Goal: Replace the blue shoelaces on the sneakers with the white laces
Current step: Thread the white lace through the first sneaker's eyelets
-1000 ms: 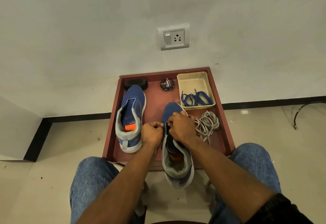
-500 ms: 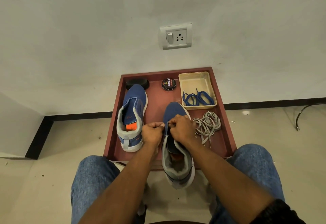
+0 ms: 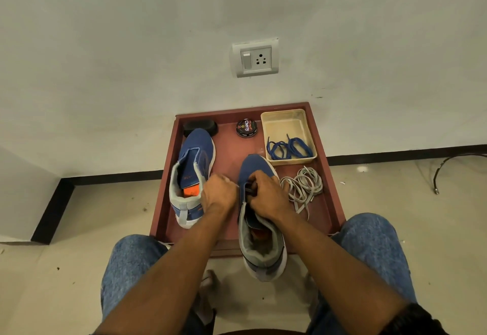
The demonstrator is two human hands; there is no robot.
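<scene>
While both hands worked its eyelets, near blue mesh sneaker (image 3: 259,174) overhung red tray (image 3: 332,192): left hand (image 3: 220,193) pinching thin white lace-end, right hand (image 3: 267,193) curled on tongue. Soft, limp; hold by tip.

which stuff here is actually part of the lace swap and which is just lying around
Part of the job:
- near sneaker, worked on by left hand and right hand
- far sneaker
- white laces
- blue laces in the beige tub

Just lying about:
- polish tin
- black oval item
- wall socket
- cable on the floor
</scene>
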